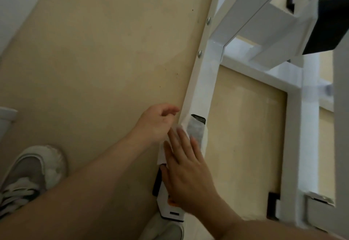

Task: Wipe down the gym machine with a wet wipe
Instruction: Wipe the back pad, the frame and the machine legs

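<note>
The wet wipe (196, 132) is draped over the gym machine's white bar (205, 81), low by the floor (105, 50). It is pressed flat by the right hand (185, 166), fingers straight. The left hand (156, 122) is held at its edge, fingers curled; whether anything is pinched cannot be told.

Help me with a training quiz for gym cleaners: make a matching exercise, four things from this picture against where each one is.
Things
1. right hand
2. shoe
3. black pad
4. bolts

Places
A. top right of the view
B. flat on the wet wipe
C. on the side of the sloping white bar
D. on the beige floor, lower left

Pairs: 1-B, 2-D, 3-A, 4-C
</note>
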Available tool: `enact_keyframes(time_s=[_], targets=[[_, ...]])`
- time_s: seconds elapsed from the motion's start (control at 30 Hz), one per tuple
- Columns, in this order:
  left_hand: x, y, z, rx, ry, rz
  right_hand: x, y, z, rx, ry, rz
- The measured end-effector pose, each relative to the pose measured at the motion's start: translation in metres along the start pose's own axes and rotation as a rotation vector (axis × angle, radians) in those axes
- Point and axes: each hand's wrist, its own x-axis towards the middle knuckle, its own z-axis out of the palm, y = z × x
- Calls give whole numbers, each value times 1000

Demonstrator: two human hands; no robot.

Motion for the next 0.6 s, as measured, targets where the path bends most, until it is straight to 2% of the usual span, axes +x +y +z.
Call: enact_keyframes(time_s=[0.17,0.27,0.33,0.43,0.6], targets=[[-9,-3,8,4,91,85,39,24,-2,235,131,343],[-11,3,11,-48,150,105,93,60,-22,381,97,468],[-15,8,13,-81,186,166,103,63,-23,370,112,478],[-21,11,14,-195,206,176,62,28,-8,249,104,372],[-29,-10,9,-77,-17,-27,-11,-27,14,144,28,319]])
